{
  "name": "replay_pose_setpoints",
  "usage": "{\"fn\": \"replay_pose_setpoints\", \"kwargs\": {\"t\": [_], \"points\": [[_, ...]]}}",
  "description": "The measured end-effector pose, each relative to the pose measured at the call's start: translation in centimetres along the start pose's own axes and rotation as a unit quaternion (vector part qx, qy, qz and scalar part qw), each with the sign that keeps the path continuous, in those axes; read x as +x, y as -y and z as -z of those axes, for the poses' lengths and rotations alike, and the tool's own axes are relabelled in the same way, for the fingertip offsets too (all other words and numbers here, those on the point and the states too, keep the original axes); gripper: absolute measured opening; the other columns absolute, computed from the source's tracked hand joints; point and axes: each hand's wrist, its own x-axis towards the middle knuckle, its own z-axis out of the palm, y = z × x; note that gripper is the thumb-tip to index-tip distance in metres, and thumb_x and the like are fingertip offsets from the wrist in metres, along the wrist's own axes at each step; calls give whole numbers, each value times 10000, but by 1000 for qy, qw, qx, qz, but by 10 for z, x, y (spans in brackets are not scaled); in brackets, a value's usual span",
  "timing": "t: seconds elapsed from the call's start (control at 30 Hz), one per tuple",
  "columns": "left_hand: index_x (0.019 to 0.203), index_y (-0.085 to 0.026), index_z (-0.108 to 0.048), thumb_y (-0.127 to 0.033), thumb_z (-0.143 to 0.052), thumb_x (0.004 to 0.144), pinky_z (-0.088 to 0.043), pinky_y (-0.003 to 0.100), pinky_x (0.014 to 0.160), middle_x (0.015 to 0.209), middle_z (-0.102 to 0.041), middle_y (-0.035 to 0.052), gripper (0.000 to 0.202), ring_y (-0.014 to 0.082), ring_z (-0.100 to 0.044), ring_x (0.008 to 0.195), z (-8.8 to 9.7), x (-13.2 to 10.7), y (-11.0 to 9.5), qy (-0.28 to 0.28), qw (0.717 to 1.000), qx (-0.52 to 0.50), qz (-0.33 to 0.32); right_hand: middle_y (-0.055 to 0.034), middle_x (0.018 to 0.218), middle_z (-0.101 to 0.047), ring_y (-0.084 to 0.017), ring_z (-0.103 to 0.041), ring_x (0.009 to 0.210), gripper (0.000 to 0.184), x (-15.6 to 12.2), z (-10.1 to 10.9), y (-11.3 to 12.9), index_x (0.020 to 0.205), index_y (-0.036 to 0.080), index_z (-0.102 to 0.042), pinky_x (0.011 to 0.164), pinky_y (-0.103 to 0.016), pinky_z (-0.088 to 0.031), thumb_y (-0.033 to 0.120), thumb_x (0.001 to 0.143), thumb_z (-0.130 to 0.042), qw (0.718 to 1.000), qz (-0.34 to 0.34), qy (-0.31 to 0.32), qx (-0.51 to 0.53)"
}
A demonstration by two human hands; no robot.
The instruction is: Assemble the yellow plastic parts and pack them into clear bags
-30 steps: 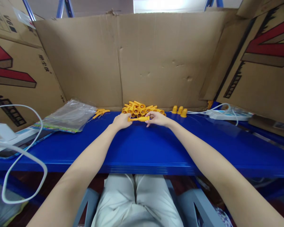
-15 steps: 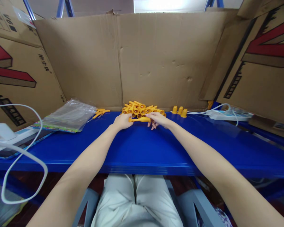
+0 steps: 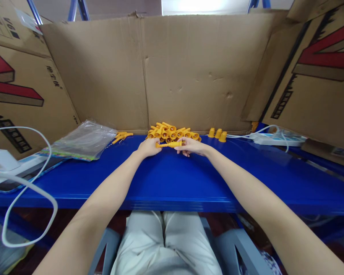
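Observation:
A yellow plastic corkscrew [image 3: 167, 144] lies horizontally between my two hands, its ridged shaft showing in the middle. My left hand [image 3: 150, 147] is closed round its handle end at the left. At the other end, the thumb and fingers of my right hand [image 3: 190, 146] grip the wider bell-shaped part, with the remaining fingers curled below. Right behind my hands is a pile of yellow corkscrews [image 3: 172, 131], many with their open bell ends facing me. The handle inside my left hand is mostly hidden.
Left of the pile lie yellow handles with metal spirals [image 3: 122, 136] and clear plastic bags [image 3: 81, 141]. Three yellow bell-shaped caps [image 3: 218, 134] stand to the right. White power strips [image 3: 278, 140] with cables sit at both sides. Cardboard walls [image 3: 200, 72] enclose the blue table [image 3: 172, 183].
The fingers of my right hand have shifted and turned on the bell-shaped end of the corkscrew. My left hand keeps its hold in nearly the same place.

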Motion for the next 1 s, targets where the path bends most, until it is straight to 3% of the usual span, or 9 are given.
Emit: {"fn": "replay_pose_setpoints", "kwargs": {"t": [0.2, 0.33, 0.53, 0.67, 0.87, 1.0], "points": [[888, -241, -607, -370, -556, 735, -457, 300, 710, 905, -681, 40, 207, 242, -628, 891, -3, 1, 0, -18, 1000, 7, -9, -20, 561, -650, -59, -447, 319, 230, 6, -7, -1, 784, 171, -509, 281, -168, -300, 368, 833, -618, 999, 8, -33, -10], [906, -239, -608, -382, -547, 741, -456, 298, 706, 925, -681, 46, 226, 242, -630, 886, -4, 1, 0, -19, 1000, 10, -6, -21, 404, -557, -62, -315, 249, 369, 10, -11, -5, 725, 164, -543, 232, -194, -200, 499, 875, -499, 997, -37, -74, -2], [896, -237, -599, -372, -540, 731, -452, 290, 695, 928, -683, 44, 221, 237, -627, 886, -3, 1, 3, -9, 1000, 11, -2, -27, 412, -543, -51, -304, 259, 552, 10, -11, -7, 690, 167, -561, 236, -193, -196, 691, 812, -434, 998, -34, -56, 22], [896, -236, -600, -371, -533, 728, -449, 288, 685, 913, -683, 43, 226, 232, -628, 867, -3, 2, 5, -5, 1000, 11, 1, -16, 460, -567, -55, -347, 283, 485, 7, -7, -5, 749, 178, -559, 256, -187, -238, 645, 832, -455, 999, -25, -7, 45], [870, -235, -605, -365, -535, 722, -446, 291, 685, 912, -679, 46, 209, 232, -625, 859, -3, 3, 6, -6, 1000, 3, 0, -30, 631, -674, -73, -472, 346, 199, 3, -2, 0, 820, 199, -511, 314, -179, -361, 378, 863, -587, 996, -40, 32, 76], [881, -241, -606, -364, -547, 716, -443, 296, 697, 906, -676, 45, 214, 233, -626, 847, -3, 2, 5, -13, 1000, 0, 2, -66, 633, -688, -86, -488, 335, 306, 2, -3, 4, 836, 171, -551, 296, -185, -352, 469, 887, -507, 996, -63, 27, 62]]}}
